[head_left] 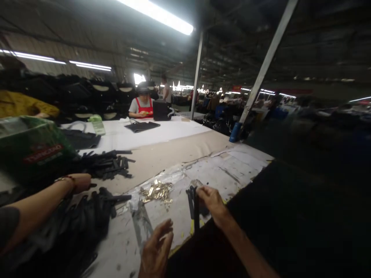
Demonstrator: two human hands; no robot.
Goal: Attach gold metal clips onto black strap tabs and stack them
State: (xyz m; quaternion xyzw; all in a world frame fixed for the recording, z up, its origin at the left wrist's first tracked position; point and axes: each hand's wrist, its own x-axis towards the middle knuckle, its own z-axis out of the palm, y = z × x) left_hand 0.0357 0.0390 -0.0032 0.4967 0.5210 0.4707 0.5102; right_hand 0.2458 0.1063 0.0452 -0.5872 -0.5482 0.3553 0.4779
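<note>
Strap point(196, 210), black, is pinched in right hand point(213, 199) at near edge of worktop point(179, 212). Left hand point(156, 247) is by same edge, unclenched, fingers loosely curled. Gold metal pieces point(158, 191) lie farther in.

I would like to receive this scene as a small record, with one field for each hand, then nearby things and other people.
Left hand: half curled above the table, no object visible in it
Right hand: pinching a black strip near the table's edge
Small parts: loose heap of gold-coloured pieces, beyond the left hand
Left side: dark strips in a pile; green container
Other people: a co-worker's hand near the pile; a person in a red apron across the table
</note>
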